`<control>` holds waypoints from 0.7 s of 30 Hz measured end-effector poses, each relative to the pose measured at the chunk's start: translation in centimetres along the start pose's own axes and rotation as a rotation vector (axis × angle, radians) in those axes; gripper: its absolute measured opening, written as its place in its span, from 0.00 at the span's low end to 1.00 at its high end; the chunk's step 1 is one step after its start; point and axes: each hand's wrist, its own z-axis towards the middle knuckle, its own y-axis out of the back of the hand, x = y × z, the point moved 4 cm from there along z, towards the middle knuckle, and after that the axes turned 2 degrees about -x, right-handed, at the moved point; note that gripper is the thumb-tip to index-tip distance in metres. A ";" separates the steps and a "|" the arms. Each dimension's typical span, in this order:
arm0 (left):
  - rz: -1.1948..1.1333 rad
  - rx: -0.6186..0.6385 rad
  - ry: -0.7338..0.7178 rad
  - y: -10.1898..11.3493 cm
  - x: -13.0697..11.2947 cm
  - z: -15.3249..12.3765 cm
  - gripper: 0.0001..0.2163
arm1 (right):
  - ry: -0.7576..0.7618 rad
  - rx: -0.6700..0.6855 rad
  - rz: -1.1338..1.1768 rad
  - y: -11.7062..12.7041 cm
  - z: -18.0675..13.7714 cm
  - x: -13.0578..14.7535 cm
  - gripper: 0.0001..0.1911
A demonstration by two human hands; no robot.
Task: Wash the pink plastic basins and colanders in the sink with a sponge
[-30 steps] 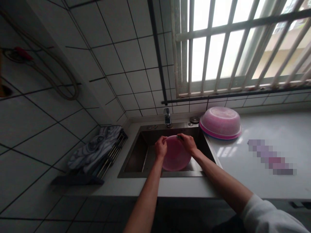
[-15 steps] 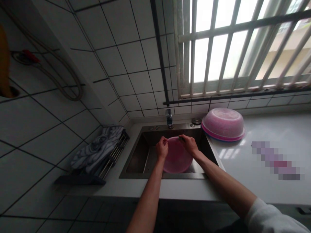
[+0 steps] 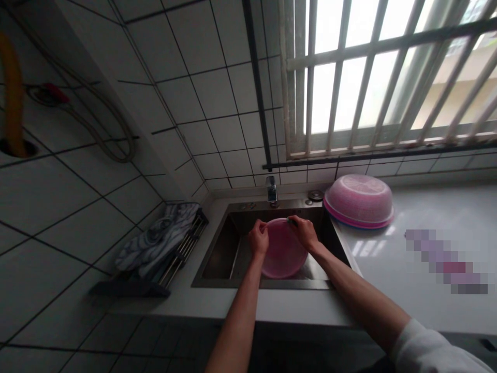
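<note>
Pink basin (image 3: 282, 254) sits tilted in your two hands over the steel sink (image 3: 219, 254), its rounded underside turned toward you and its far rim raised toward the faucet (image 3: 271, 189). Your left hand (image 3: 259, 239) is clamped on the rim at the left, fingers curled over the edge. Your right hand (image 3: 305, 233) pinches the rim at the upper right (there is a small dark bit at its fingertips, too small to make out).

Compared with a second ago, your grip and the basin's tilt are the same, and both hands are in the same spots on the rim. What has changed is your head: the view has drifted a little, so the sink and hands sit slightly further right and lower, and an orange pipe (image 3: 11, 93) on the left wall now shows more fully.

On the white counter (image 3: 388, 269), just right of the sink, a pink strainer bowl (image 3: 359, 201) lies upside down, unmoved. A patterned cloth (image 3: 155, 241) is draped on the rack left of the sink.
</note>
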 end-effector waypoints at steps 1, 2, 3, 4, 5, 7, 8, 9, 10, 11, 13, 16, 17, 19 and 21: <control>-0.002 0.028 -0.028 -0.3 -0.2 -0.1 0.06 | 0.030 0.017 -0.009 -0.3 -0.2 0.4 0.14; -0.005 0.064 -0.064 -0.6 -0.5 -0.3 0.05 | 0.073 0.043 -0.017 -0.7 -0.3 0.9 0.14; -0.008 0.103 -0.102 -0.8 -0.7 -0.4 0.05 | 0.121 0.075 -0.023 -1.1 -0.5 1.5 0.15; -0.012 0.138 -0.135 -1.1 -0.9 -0.6 0.05 | 0.165 0.106 -0.027 -1.5 -0.6 2.0 0.16; -0.014 0.157 -0.159 -1.1 -1.0 -0.6 0.05 | 0.196 0.127 -0.025 -1.7 -0.6 2.3 0.17; -0.005 0.125 -0.158 -0.8 -0.9 -0.6 0.04 | 0.195 0.112 0.004 -1.5 -0.4 2.2 0.17; 0.005 0.080 -0.134 -0.5 -0.7 -0.4 0.04 | 0.161 0.081 0.024 -1.0 -0.2 1.8 0.16; 0.016 0.027 -0.102 -0.1 -0.5 -0.3 0.04 | 0.112 0.048 0.037 -0.6 0.0 1.3 0.16; 0.025 -0.022 -0.070 0.3 -0.3 -0.2 0.04 | 0.055 0.016 0.039 -0.1 0.2 0.7 0.15; 0.033 -0.060 -0.044 0.5 -0.2 -0.1 0.04 | 0.002 -0.009 0.031 0.2 0.3 0.1 0.14; 0.046 -0.063 -0.040 0.4 -0.2 -0.1 0.04 | -0.042 -0.022 0.004 0.3 0.2 -0.3 0.14; 0.086 0.087 -0.128 -0.8 -1.0 -0.5 0.05 | 0.078 0.067 -0.018 -1.0 -0.2 1.0 0.15; 0.094 0.144 -0.157 -1.2 -1.3 -0.7 0.05 | 0.136 0.108 -0.019 -1.6 -0.3 1.5 0.15; 0.086 0.189 -0.170 -1.4 -1.3 -0.8 0.05 | 0.205 0.145 -0.006 -2.2 -0.4 2.1 0.16; 0.066 0.120 -0.121 -0.9 -0.9 -0.5 0.05 | 0.178 0.089 0.026 -1.8 -0.1 1.6 0.16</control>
